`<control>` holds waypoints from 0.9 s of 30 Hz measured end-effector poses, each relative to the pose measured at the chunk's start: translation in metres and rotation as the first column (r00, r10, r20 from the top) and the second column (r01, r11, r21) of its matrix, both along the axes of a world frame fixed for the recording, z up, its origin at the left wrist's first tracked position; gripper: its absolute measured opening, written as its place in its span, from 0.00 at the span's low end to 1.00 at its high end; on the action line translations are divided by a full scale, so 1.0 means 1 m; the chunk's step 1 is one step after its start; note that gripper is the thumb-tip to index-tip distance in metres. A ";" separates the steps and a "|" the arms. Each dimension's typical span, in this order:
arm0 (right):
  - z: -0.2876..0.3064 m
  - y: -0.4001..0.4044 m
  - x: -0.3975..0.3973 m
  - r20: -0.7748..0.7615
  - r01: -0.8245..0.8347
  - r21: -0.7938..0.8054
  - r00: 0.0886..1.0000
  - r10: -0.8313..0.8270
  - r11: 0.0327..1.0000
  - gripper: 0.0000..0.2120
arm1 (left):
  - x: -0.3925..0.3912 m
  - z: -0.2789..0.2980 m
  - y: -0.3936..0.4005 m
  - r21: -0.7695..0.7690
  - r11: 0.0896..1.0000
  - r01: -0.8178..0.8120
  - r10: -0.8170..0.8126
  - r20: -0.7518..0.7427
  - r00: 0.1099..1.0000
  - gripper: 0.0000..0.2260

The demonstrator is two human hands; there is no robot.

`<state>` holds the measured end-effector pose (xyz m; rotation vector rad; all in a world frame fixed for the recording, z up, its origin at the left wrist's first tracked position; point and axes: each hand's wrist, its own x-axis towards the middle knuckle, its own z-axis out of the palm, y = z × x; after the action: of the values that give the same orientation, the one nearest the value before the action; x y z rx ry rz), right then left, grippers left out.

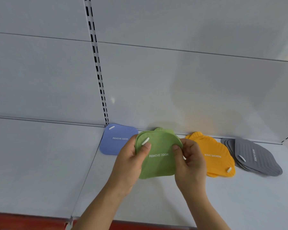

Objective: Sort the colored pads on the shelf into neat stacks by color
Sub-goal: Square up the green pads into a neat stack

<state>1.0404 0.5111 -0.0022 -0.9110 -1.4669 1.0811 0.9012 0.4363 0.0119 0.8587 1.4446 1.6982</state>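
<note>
Green pads, a loose stack printed "REMOVE ODOR", held over the white shelf near its back wall. Left hand pinches the stack's left edge; right hand pinches its right edge. Blue pad just left; fanned orange pads and grey pads to the right.

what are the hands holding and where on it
Green pads: left hand grips their left edge, right hand their right edge, thumbs on top.
</note>
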 end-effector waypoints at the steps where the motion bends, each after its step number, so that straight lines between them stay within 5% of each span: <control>1: 0.000 -0.001 -0.001 0.009 -0.004 0.008 1.000 0.004 1.000 0.18 | -0.001 -0.001 0.000 -0.001 1.000 -0.001 0.001 -0.002 1.000 0.10; 4: -0.001 0.003 -0.004 0.088 -0.044 0.019 0.995 0.042 0.999 0.14 | -0.006 -0.003 -0.002 -0.013 1.000 -0.004 0.003 -0.023 1.000 0.10; 8: -0.006 0.038 0.004 0.402 -0.025 0.190 0.914 -0.054 0.982 0.06 | -0.023 -0.006 -0.009 -0.028 0.998 -0.062 0.061 -0.049 0.997 0.11; 11: -0.009 0.076 0.010 0.781 -0.170 0.330 0.602 -0.167 0.929 0.16 | -0.041 -0.009 -0.016 -0.037 0.991 -0.131 0.131 -0.005 0.991 0.08; 14: -0.003 0.097 0.002 0.979 -0.341 0.054 0.205 0.018 0.938 0.33 | -0.053 -0.009 -0.022 -0.056 0.984 -0.168 0.170 0.041 0.985 0.10; 16: 0.000 0.108 -0.004 0.989 -0.368 -0.079 0.085 0.118 0.926 0.41 | -0.056 -0.008 -0.026 -0.062 0.982 -0.178 0.182 0.066 0.981 0.10; 23: -0.005 0.116 -0.008 0.991 -0.423 -0.072 0.070 0.112 0.903 0.36 | -0.055 -0.007 -0.028 -0.081 0.979 -0.188 0.193 0.058 0.979 0.10; 27: 0.000 0.120 -0.009 0.975 -0.397 -0.121 0.126 0.185 0.910 0.45 | -0.055 -0.006 -0.026 -0.089 0.978 -0.187 0.193 0.076 0.978 0.10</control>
<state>1.0311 0.6313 -0.0019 -1.3183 -2.9277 0.4786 0.8460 0.4104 0.0056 0.6134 1.5684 1.7788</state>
